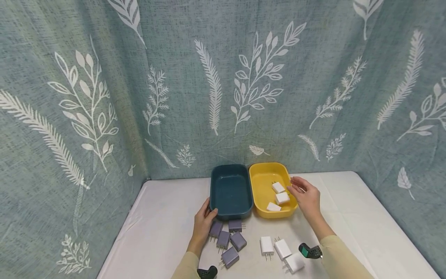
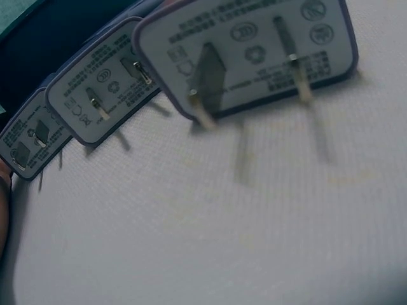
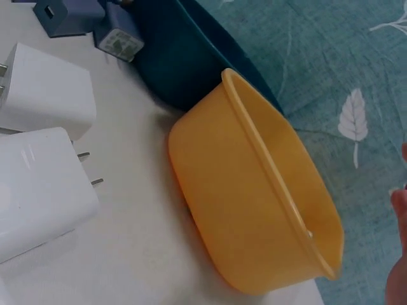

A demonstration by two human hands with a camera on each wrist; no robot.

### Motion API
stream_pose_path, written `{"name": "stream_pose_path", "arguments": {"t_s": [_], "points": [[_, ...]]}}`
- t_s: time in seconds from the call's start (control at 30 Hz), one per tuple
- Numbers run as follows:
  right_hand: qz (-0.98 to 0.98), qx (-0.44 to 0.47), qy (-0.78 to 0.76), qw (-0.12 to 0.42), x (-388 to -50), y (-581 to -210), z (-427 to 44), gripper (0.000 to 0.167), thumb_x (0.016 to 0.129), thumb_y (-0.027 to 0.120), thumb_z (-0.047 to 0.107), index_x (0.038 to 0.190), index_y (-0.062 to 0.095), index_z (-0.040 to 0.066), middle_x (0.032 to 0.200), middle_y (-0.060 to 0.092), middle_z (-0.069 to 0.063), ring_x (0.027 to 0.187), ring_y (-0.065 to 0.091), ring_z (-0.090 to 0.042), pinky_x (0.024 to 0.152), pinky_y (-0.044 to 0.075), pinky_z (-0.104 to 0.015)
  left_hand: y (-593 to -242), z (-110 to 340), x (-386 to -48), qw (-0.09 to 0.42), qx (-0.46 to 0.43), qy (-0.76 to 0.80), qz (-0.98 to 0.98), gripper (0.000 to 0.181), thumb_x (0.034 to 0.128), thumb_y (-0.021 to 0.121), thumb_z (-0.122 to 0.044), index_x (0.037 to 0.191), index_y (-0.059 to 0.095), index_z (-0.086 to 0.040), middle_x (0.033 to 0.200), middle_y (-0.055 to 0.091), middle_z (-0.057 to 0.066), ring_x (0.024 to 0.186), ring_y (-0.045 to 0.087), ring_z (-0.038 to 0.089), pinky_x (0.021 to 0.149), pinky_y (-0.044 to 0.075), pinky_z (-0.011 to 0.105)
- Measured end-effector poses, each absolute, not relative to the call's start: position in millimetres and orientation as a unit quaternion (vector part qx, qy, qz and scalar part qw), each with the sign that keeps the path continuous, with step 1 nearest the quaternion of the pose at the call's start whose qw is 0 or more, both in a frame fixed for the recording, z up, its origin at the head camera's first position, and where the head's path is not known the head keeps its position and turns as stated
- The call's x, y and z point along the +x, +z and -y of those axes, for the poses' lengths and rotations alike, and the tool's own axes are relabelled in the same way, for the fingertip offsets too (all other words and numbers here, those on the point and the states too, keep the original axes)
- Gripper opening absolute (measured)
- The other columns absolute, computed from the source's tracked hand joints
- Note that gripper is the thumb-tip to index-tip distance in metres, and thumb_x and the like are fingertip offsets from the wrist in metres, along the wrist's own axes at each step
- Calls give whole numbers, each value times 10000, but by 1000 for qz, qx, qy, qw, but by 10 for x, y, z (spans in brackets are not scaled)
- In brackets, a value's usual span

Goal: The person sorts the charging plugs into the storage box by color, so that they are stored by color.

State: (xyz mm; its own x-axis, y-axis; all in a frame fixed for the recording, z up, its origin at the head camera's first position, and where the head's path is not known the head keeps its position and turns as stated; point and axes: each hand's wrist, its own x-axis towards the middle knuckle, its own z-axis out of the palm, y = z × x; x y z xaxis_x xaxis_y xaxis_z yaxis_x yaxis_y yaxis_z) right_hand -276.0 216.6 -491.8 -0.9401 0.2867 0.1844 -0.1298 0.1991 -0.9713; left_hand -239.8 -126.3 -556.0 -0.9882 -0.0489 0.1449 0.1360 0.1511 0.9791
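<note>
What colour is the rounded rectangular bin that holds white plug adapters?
Yellow; the rounded rectangular bin shows best in the head view.

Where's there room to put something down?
The table is bare left of the left hand and right of the right hand, out to the curtain. The blue tray looks empty. It's crowded in front: purple chargers by that tray, white chargers in front of the yellow tray.

Chargers (image 1: pixel 238 241) before apparently touching trays (image 1: pixel 230 193)
</note>
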Motion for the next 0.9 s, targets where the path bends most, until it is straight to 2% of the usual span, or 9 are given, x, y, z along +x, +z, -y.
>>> {"name": "stream_pose_path", "arguments": {"t_s": [0.3, 0.5, 0.57, 0.77, 0.9], "points": [[780, -64, 603, 151, -2689, -4945, -2199, 393, 855, 724, 39, 1231, 627, -21, 1243, 652, -207, 1145, 641, -291, 805, 531, -62, -5767, 1282, -2498, 88, -28, -649, 755, 586, 968, 580, -163, 1492, 359, -20, 1539, 373, 194, 1405, 399, 341, 1130, 375, 407], [779, -47, 605, 157, -2668, -4971, -2207, 361, 851, 732, 45, 1194, 643, -27, 1204, 666, -219, 933, 663, -1, 789, 533, -60, -5772, 1279, -2500, 88, -27, -645, 758, 591, 965, 585, -168, 1493, 359, -24, 1541, 371, 190, 1402, 402, 343, 1125, 375, 414], [777, -38, 608, 159, -2666, -4981, -2202, 352, 850, 732, 45, 1182, 646, -34, 1189, 670, -226, 892, 641, 50, 787, 529, -55, -5771, 1282, -2500, 89, -28, -642, 761, 594, 968, 581, -175, 1495, 353, -23, 1542, 368, 190, 1404, 399, 343, 1127, 375, 413], [777, -25, 610, 150, -2647, -5017, -2188, 354, 853, 731, 54, 1186, 646, -30, 1189, 671, -224, 940, 661, -25, 794, 519, -48, -5776, 1285, -2503, 87, -31, -645, 758, 599, 973, 574, -170, 1502, 336, -20, 1550, 348, 199, 1420, 370, 348, 1141, 353, 421], [782, -19, 605, 148, -2627, -5044, -2179, 356, 850, 734, 59, 1182, 647, -35, 1175, 675, -231, 885, 638, 48, 785, 522, -50, -5773, 1280, -2503, 85, -26, -645, 759, 602, 969, 584, -181, 1500, 345, -28, 1549, 359, 183, 1423, 377, 323, 1143, 358, 404]]}}
